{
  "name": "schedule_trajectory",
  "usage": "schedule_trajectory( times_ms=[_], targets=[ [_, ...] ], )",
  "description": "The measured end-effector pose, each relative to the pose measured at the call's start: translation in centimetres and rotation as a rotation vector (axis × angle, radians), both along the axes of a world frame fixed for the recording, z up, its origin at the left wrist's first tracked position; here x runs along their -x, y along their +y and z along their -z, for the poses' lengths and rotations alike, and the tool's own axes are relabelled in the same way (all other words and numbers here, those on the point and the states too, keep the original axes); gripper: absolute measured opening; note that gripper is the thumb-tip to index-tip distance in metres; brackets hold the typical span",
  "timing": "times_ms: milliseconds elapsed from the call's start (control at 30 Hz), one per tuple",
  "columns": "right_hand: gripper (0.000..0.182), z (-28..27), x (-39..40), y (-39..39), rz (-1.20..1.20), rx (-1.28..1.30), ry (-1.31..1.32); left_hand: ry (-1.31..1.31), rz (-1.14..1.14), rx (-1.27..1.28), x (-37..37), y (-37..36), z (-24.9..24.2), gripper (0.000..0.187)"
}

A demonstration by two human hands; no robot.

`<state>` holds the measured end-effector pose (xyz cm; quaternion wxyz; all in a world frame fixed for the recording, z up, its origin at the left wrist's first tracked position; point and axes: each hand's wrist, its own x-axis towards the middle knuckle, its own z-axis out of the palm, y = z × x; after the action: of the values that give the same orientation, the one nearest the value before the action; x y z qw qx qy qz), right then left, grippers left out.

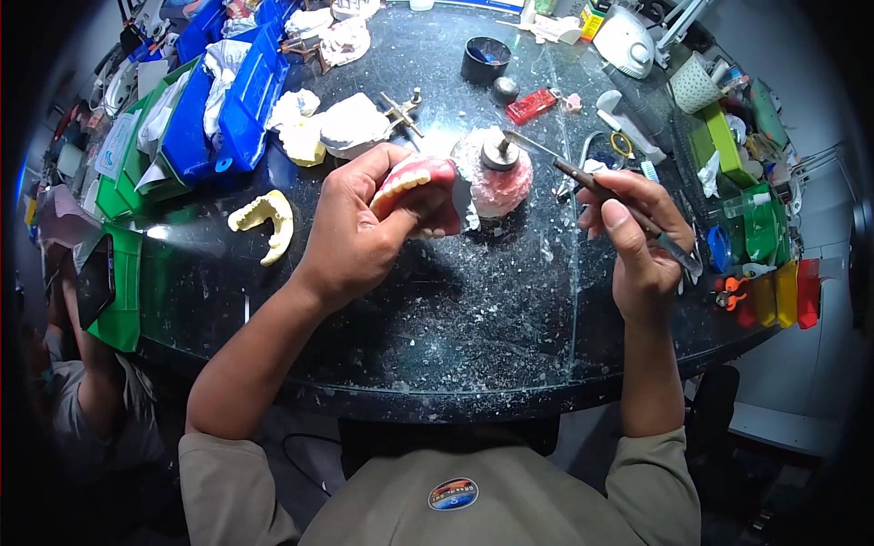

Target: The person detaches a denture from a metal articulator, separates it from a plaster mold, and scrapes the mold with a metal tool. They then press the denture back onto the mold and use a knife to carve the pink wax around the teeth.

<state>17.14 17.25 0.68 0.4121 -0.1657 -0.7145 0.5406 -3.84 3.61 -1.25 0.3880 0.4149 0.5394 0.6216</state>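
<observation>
My left hand (pixel 350 232) grips a pink wax denture model (pixel 426 173) with a row of cream teeth, the thumb inside its arch. My right hand (pixel 648 250) is closed around the dark handle of a wax knife (pixel 590 180), its metal blade pointing left. The blade tip is right by the metal top of a round, wax-crusted burner (pixel 496 187). The model's right side comes close to the burner. Left of my left hand lies a cream horseshoe-shaped dental cast (pixel 266 224).
White plaster casts (pixel 353 126) and blue bins (pixel 246 105) stand at the back left. A black cup (pixel 485 60) and a red block (pixel 531 106) sit behind the burner. Wax and plaster crumbs litter the black table (pixel 437 355). A person's arm (pixel 96 364) is at far left.
</observation>
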Motion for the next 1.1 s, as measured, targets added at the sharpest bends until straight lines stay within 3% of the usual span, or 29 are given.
schedule_trajectory(
  times_ms=[300, 1100],
  targets=[
    [0.023, 0.09, 0.01, -0.04, 0.009, -0.012, -0.007, 0.126, -0.025, -0.011, 0.11, -0.06, 0.08, 0.010],
    [0.023, 0.00, 0.14, -0.23, 0.014, -0.065, -0.006, 0.099, -0.044, 0.027, 0.39, -0.05, 0.65, 0.015]
  ],
)
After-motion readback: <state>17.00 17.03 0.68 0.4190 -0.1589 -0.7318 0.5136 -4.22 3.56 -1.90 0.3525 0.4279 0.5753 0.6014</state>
